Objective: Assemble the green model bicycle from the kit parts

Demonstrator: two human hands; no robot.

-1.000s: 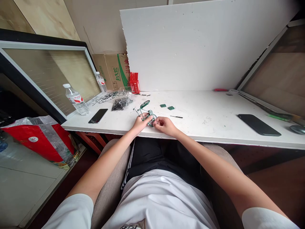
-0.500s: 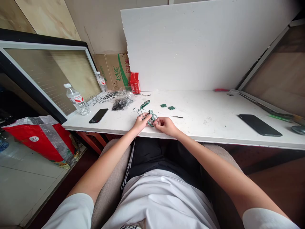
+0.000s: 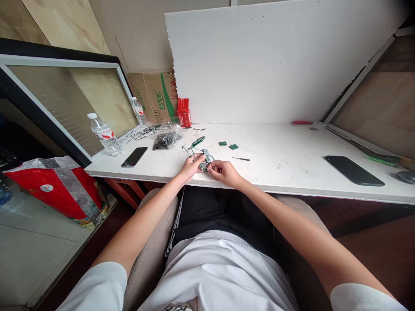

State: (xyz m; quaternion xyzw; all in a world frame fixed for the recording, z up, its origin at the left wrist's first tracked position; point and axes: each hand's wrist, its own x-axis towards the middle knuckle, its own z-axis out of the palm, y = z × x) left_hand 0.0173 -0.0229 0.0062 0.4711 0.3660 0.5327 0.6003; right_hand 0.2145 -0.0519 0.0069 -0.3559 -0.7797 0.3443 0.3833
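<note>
Bicycle is mid-frame above the bench, its long axis going from near wheel up to far wheel, slightly leftward. Left hand has fingers clamped on it; right hand comes at near wheel from the right, fingers together — what they pinch, I cannot tell.

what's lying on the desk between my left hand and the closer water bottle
The smartphone lies between your left hand and that bottle, in the head view.

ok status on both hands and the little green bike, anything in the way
Left hand holding green model bicycle. Right hand at its nearer wheel, grip unclear. Two green pieces, dark rod lie apart on table, blocking neither hand.
</note>
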